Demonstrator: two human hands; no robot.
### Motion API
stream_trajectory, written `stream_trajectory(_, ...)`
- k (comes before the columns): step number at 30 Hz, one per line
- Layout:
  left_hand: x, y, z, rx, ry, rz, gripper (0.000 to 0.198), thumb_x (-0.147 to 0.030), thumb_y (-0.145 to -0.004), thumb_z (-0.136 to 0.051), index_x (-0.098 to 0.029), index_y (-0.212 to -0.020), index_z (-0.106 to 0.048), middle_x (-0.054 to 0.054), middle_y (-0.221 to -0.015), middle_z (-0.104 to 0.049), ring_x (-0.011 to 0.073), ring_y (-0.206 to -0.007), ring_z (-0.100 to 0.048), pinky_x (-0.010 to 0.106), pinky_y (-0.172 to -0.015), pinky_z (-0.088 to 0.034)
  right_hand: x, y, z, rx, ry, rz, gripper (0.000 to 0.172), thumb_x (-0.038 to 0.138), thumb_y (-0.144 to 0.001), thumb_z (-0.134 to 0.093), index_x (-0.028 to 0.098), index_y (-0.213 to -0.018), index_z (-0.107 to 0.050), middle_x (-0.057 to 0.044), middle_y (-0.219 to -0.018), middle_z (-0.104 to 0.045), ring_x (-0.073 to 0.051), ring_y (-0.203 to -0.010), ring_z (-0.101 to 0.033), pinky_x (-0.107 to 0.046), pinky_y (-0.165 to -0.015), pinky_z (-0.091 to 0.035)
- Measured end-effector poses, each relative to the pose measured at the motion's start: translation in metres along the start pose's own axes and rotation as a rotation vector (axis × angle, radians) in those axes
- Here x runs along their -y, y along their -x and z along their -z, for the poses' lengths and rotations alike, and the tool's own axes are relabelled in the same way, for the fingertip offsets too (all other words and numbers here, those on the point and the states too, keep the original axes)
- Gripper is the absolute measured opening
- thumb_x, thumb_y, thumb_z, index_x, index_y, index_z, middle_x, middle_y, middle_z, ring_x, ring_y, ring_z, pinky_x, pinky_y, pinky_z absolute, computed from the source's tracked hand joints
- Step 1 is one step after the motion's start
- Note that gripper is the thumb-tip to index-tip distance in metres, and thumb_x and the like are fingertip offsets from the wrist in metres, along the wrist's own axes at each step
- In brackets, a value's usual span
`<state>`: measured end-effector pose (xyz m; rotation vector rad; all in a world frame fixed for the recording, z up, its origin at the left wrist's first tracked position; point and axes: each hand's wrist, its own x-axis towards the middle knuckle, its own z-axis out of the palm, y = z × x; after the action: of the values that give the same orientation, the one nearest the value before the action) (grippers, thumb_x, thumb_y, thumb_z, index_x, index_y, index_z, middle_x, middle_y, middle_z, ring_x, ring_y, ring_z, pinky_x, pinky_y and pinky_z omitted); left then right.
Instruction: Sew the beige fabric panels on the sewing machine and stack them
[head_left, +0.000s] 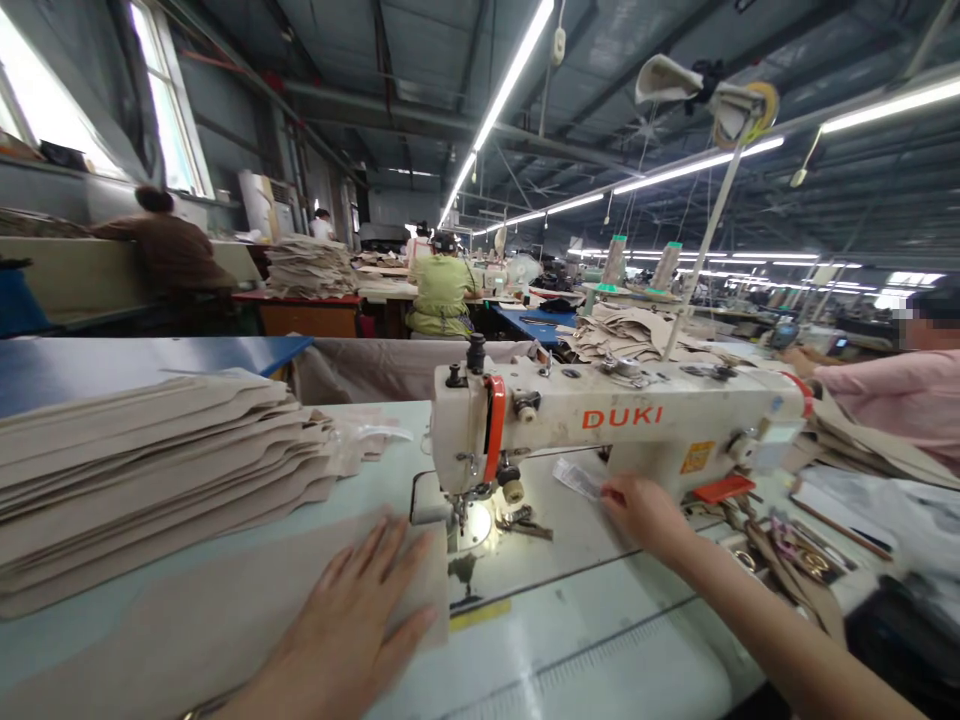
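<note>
While the left hand (352, 625) lies palm-down with its fingers spread flat and gripping nothing, it presses a beige fabric panel (187, 620) onto the table in front of the sewing machine (637, 420), fingertips just short of the machine's needle end. The right hand (646, 512) reaches in under the machine's arm with the wrist straight. Its fingertips are pinched on a thin white label (576, 477) (a crinkled strip, its print too small to read). How the thumb sits is hidden behind the knuckles, and the forearm runs off the lower right edge. The panel is smooth, matte cloth with a squared corner beside the machine's lit needle plate (474, 527); its near end is cut off. Left of the machine, a stack of cut pieces (150, 470) of the same cloth lies in flat layers. Right of the machine, a co-worker's pink sleeve (892, 395) is partly out of view.
</note>
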<state>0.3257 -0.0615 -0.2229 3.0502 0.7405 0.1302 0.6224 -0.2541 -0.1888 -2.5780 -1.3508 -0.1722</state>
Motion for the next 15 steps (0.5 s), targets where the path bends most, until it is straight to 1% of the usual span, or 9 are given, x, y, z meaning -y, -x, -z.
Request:
stream_trajectory(3, -0.0001, -0.0011, 0.0, -0.012, 0.014, 0.007, 0.059, -0.046, -0.09, -0.048, -0.02, -0.142, -0.046, 0.013, -0.151, -0.033, 0.0355, -0.139, -0.032, 0.055, -0.108, -0.033, -0.0077, 0.0022, -0.0047, 0.025, 0.035, -0.02, 0.017, 0.011, -0.085, -0.054, 0.016, -0.084, -0.071, -0.007, -0.087, -0.07, -0.02, -0.083, -0.064, -0.024, -0.07, -0.042)
stream_trajectory(7, 0.0002, -0.0023, 0.0007, 0.03, -0.001, 0.009, 0.06, -0.046, -0.091, -0.044, -0.02, -0.144, -0.042, 0.012, -0.152, -0.03, 0.0339, -0.14, -0.029, 0.055, -0.11, -0.031, -0.0031, 0.0029, -0.0064, 0.058, 0.082, -0.028, 0.021, 0.013, -0.089, -0.049, 0.015, -0.083, -0.07, -0.01, -0.089, -0.07, -0.022, -0.084, -0.065, -0.025, -0.069, -0.041)
stream_trajectory(10, -0.0001, -0.0026, 0.0026, 0.06, 0.0, 0.017, 0.06, -0.045, -0.091, -0.043, -0.019, -0.145, -0.041, 0.013, -0.152, -0.028, 0.0332, -0.141, -0.028, 0.054, -0.111, -0.029, -0.0002, 0.0012, -0.0083, 0.074, 0.122, -0.032, 0.023, 0.011, -0.092, -0.045, 0.015, -0.087, -0.068, -0.012, -0.093, -0.069, -0.023, -0.088, -0.064, -0.027, -0.073, -0.042)
stream_trajectory(13, 0.0001, -0.0025, 0.0021, 0.046, 0.015, 0.014, 0.06, -0.045, -0.091, -0.044, -0.019, -0.145, -0.041, 0.013, -0.152, -0.029, 0.0333, -0.141, -0.028, 0.055, -0.111, -0.029, -0.0003, 0.0004, -0.0099, 0.087, 0.146, -0.035, 0.025, 0.009, -0.093, -0.042, 0.014, -0.092, -0.066, -0.013, -0.097, -0.069, -0.023, -0.092, -0.063, -0.028, -0.077, -0.042)
stream_trajectory(15, 0.0009, -0.0023, -0.0006, 0.031, 0.02, 0.011, 0.06, -0.045, -0.091, -0.044, -0.02, -0.144, -0.042, 0.013, -0.152, -0.029, 0.0335, -0.141, -0.028, 0.055, -0.111, -0.03, -0.0019, 0.0005, -0.0093, 0.093, 0.146, -0.037, 0.022, 0.01, -0.093, -0.044, 0.013, -0.097, -0.066, -0.013, -0.1, -0.068, -0.023, -0.095, -0.063, -0.027, -0.079, -0.042)
